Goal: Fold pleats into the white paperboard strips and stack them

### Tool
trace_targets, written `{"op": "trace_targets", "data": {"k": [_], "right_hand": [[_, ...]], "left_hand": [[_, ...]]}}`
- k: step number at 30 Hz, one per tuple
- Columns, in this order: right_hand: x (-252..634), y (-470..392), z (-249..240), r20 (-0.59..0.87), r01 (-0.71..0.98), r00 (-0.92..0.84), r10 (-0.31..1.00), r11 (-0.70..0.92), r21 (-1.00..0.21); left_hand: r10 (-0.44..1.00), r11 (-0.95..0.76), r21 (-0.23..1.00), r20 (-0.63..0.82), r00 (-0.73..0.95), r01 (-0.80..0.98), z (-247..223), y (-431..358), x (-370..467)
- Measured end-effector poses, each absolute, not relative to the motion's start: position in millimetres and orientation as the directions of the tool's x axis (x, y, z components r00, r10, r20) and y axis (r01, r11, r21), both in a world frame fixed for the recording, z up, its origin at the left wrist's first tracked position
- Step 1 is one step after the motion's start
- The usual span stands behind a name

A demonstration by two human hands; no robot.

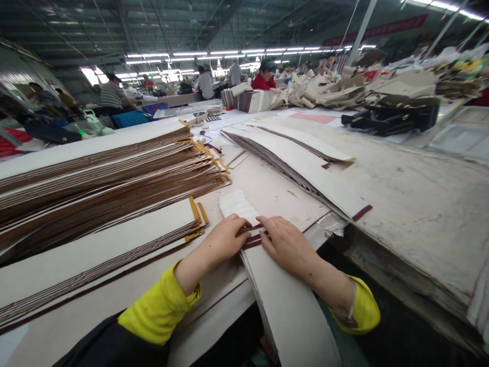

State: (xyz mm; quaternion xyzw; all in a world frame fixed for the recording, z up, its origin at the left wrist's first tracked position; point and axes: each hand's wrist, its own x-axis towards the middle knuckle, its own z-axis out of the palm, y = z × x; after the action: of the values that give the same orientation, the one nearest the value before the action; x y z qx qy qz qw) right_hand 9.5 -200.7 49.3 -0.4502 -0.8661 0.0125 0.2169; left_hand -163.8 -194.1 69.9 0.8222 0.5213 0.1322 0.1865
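Note:
Long white strips [290,300] with dark maroon end bands lie across the table's near edge and hang down toward me. My left hand [227,237] grips the left side of the banded ends with its fingers bent. From the right, my right hand [288,247] holds the same ends between thumb and fingers. Just beyond my fingertips is a pale ribbed piece [237,204], flat on the table. Its join with the strips is partly hidden by my hands.
Stacks of white strips with brown edges and mustard ends [99,234] fill the left. Another stack with maroon ends [301,163] lies ahead to the right. Black bags [397,114] and heaped beige material [328,89] sit farther back. A person in red [263,81] works beyond.

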Motion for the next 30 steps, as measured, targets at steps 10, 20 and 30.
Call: {"op": "trace_targets", "data": {"k": [10, 20, 30], "right_hand": [[11, -201, 45, 0.395, 0.74, -0.465, 0.792, 0.593, -0.317], [3, -190, 54, 0.345, 0.602, -0.608, 0.715, 0.699, -0.386], [2, -191, 54, 0.29, 0.65, -0.664, 0.689, 0.724, -0.232]], "left_hand": [[0.923, -0.26, 0.605, -0.072, 0.377, 0.753, 72, -192, -178], [0.944, -0.306, 0.577, 0.081, 0.32, 0.758, 60, -195, -174], [0.842, -0.54, 0.152, 0.106, 0.529, 0.828, 60, -218, -171]]}}
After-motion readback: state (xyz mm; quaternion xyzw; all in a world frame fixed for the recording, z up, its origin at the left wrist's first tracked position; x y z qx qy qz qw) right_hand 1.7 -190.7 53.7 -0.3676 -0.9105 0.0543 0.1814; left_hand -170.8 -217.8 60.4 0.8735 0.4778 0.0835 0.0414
